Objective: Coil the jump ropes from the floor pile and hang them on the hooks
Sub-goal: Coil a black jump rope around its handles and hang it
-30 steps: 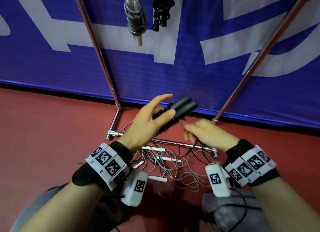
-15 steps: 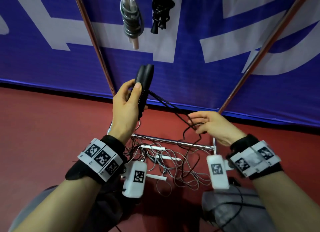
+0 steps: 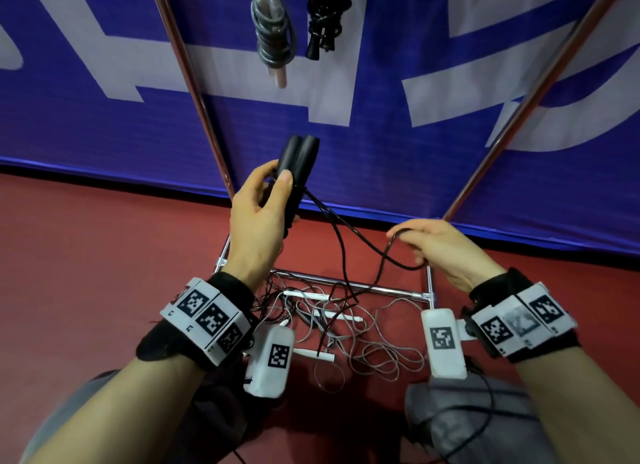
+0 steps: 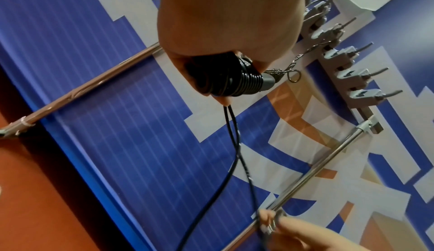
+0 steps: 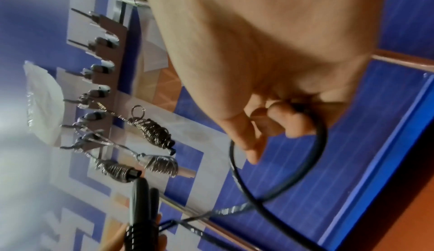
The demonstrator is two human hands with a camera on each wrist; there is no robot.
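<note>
Left hand (image 3: 258, 218) raised in front of me, fingers and thumb wrapped round the two black jump-rope handles (image 3: 298, 166), which stand side by side pointing up toward the blue banner (image 3: 104, 65); several turns of black cord (image 3: 341, 252) are already wound round their lower end (plain in the left wrist view). My right hand (image 3: 446, 249) sits lower and to the right, fingers curled, pinching a loop of that cord, which sags between the two hands and trails down to the pile of grey ropes with white handles (image 3: 332, 321) on the red floor (image 3: 86, 256) by the rack's base bar (image 3: 363, 288). Two coiled ropes (image 3: 270, 38) hang from the hooks above. Compared with half a second ago, the left hand with the handles has dropped a little, and the right hand has drawn slightly further right, with the loop still pinched.
</note>
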